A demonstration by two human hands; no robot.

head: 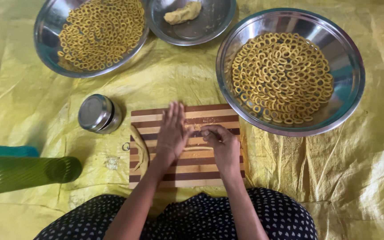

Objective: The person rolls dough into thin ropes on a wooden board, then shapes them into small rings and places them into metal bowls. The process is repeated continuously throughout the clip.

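Dough strand (198, 148), thin and pale, lay on striped cutting board (187, 171); left hand (172, 133) pressed flat, fingers spread; right hand (223, 144) pinched strand end. Yellow sheet (370, 178) beneath.

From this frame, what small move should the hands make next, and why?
Probably curl the thin dough strand into a ring: the left hand lies flat on it, the right hand pinches its end, and the steel bowl holds matching rings.

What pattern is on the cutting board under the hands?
The cutting board has alternating dark brown and light tan wooden stripes, seen in the head view.
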